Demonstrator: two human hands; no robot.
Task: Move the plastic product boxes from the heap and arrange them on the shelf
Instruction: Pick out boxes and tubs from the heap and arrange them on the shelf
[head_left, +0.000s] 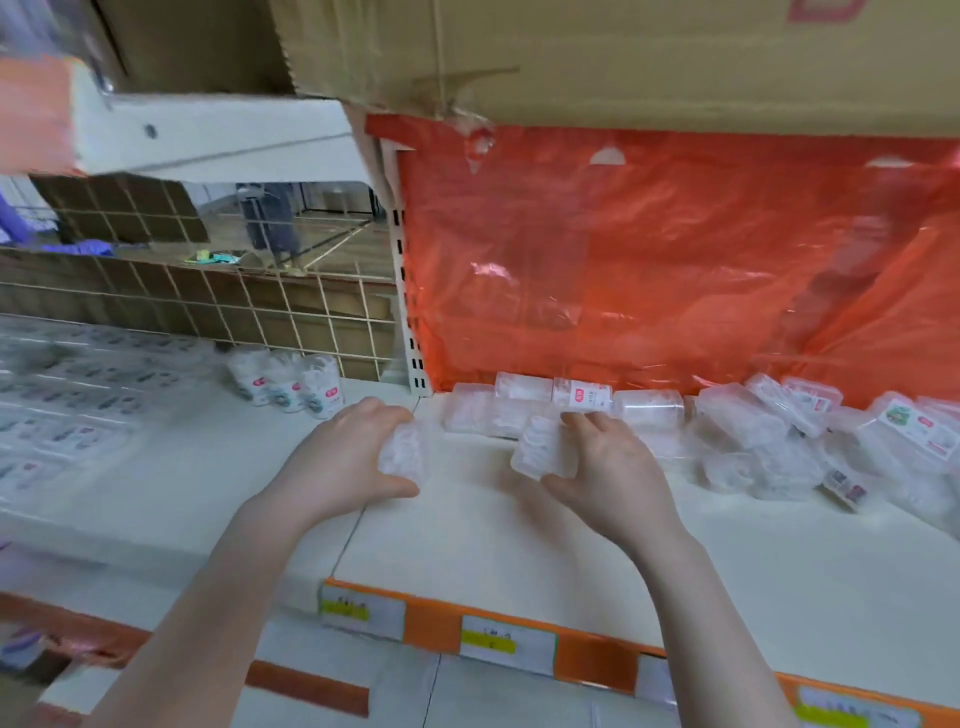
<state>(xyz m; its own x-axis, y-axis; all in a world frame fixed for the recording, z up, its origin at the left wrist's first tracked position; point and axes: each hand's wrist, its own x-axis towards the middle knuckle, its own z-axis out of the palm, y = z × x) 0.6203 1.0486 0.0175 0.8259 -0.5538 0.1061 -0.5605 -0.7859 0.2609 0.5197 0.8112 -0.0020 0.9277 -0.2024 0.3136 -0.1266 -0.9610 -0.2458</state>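
Note:
My left hand (348, 457) grips a clear plastic box (408, 452) over the white shelf (467, 540), fingers curled over its top and thumb beneath. My right hand (608, 467) holds a second clear plastic box (540, 449) by its right side, tilted just above the shelf. Behind both hands a short row of clear boxes (524, 405) lies along the shelf's back. A loose heap of clear boxes (789, 441), some with coloured labels, spreads over the shelf's right part.
An orange plastic sheet (649, 260) hangs behind the row and heap, under a cardboard carton (623, 57). Three round white tubs (291, 384) stand at the back left before a wire grid (208, 306). Flat packs (67, 395) cover the left shelf. Price labels (509, 644) line the orange front edge.

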